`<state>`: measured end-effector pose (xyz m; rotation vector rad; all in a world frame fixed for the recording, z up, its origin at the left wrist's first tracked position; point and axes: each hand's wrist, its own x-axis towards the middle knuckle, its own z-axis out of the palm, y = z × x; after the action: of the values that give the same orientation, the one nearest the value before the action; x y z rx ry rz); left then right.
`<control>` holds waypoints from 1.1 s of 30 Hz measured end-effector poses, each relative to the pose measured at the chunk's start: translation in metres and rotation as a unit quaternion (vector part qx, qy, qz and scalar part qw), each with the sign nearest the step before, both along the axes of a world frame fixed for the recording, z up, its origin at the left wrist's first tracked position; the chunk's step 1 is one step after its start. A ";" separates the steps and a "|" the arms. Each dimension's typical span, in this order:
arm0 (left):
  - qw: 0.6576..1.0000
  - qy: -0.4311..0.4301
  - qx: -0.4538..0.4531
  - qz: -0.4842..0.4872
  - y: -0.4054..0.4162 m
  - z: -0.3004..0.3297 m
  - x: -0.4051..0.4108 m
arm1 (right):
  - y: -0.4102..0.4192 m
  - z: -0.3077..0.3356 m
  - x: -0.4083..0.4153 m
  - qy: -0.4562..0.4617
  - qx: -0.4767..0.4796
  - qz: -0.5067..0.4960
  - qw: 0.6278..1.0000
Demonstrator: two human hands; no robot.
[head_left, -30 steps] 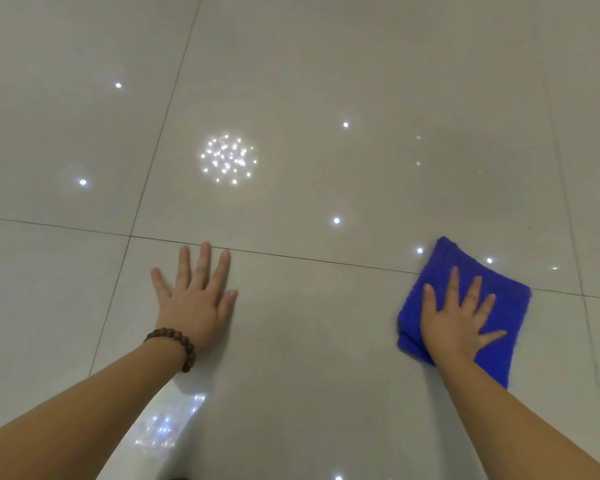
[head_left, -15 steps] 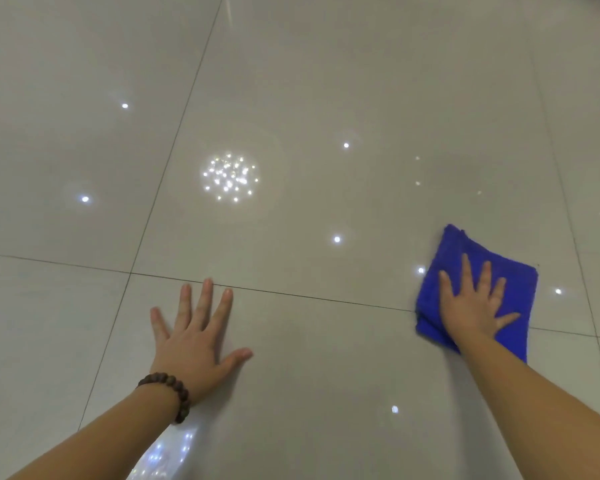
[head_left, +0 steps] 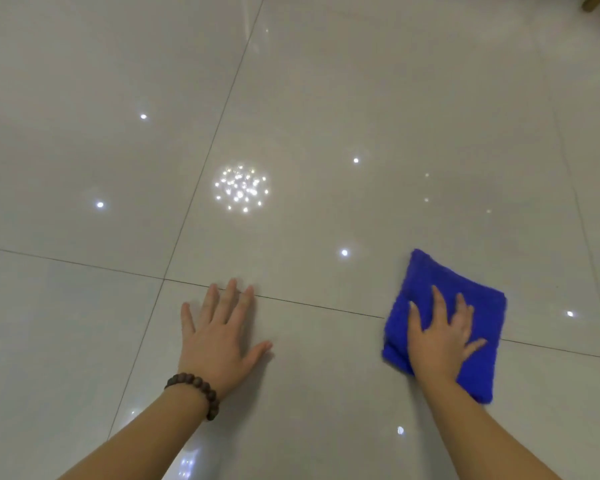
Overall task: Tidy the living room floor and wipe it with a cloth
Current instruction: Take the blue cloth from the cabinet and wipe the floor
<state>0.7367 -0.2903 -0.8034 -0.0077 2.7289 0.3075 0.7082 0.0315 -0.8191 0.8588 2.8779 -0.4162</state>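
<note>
Right hand (head_left: 440, 337): grip spread flat, palm pressing down on the blue cloth; fingers apart, not curled around it.
Blue cloth (head_left: 471, 303): folded microfibre pad, lying flat on the floor under the right hand, straddling a grout line (head_left: 309, 304).
Left hand (head_left: 219, 337): grip apart and empty, palm planted on bare tile as a brace; fingertips touch the grout line.
Bracelet (head_left: 196, 389): dark wooden beads on the left wrist.
Floor (head_left: 361, 98): glossy pale tiles, scattered ceiling-light reflections; no clutter in view.
Furniture leg (head_left: 594, 1): wooden, far top right corner, mostly cut off.
Progress: tidying appears done in the visible area; wiping is under way. No wet trail shows, so which tiles are finished cannot be told.
</note>
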 end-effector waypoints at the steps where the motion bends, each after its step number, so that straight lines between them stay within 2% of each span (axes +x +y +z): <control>1: 1.000 0.007 0.003 0.003 0.001 0.001 -0.005 | -0.001 0.003 0.000 -0.024 0.000 -0.056 0.998; 2: 1.000 0.006 0.005 0.002 0.002 0.001 -0.011 | -0.010 0.004 0.001 -0.043 0.009 -0.049 0.998; 4: 1.000 -0.006 0.005 -0.009 0.010 0.001 -0.027 | -0.038 0.002 0.007 -0.048 0.029 0.103 0.993; 6: 0.999 -0.045 0.001 -0.027 0.021 0.001 -0.044 | -0.055 -0.004 0.019 -0.074 0.045 0.258 0.962; 7: 0.996 -0.078 -0.008 -0.037 0.026 0.002 -0.050 | -0.051 -0.004 0.023 -0.093 0.053 0.270 0.957; 8: 0.993 -0.110 -0.022 -0.047 0.030 0.003 -0.054 | -0.040 -0.001 0.027 -0.120 0.048 0.231 0.964; 10: 0.985 -0.153 -0.051 -0.063 0.037 0.006 -0.059 | -0.011 0.007 0.040 -0.173 0.051 0.089 0.980; 12: 0.980 -0.175 -0.065 -0.068 0.040 0.009 -0.061 | 0.008 0.015 0.051 -0.225 0.044 0.018 0.973; 22: 0.970 -0.216 -0.086 -0.072 0.041 0.024 -0.074 | 0.019 0.034 0.044 -0.293 -0.034 0.062 0.953; 29: 0.987 -0.117 -0.080 -0.080 0.050 0.035 -0.077 | 0.052 0.049 0.052 -0.280 -0.036 0.154 0.947; 31: 0.991 -0.096 -0.068 -0.065 0.048 0.038 -0.078 | 0.080 0.048 0.059 -0.274 -0.045 0.117 0.954; 33: 0.994 -0.074 -0.063 -0.055 0.037 0.041 -0.081 | 0.116 0.047 0.069 -0.264 -0.059 -0.002 0.963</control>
<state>0.6553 -0.2538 -0.7624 0.0817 2.5848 0.0980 0.7773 0.1471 -0.7719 0.8068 2.3370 -0.2984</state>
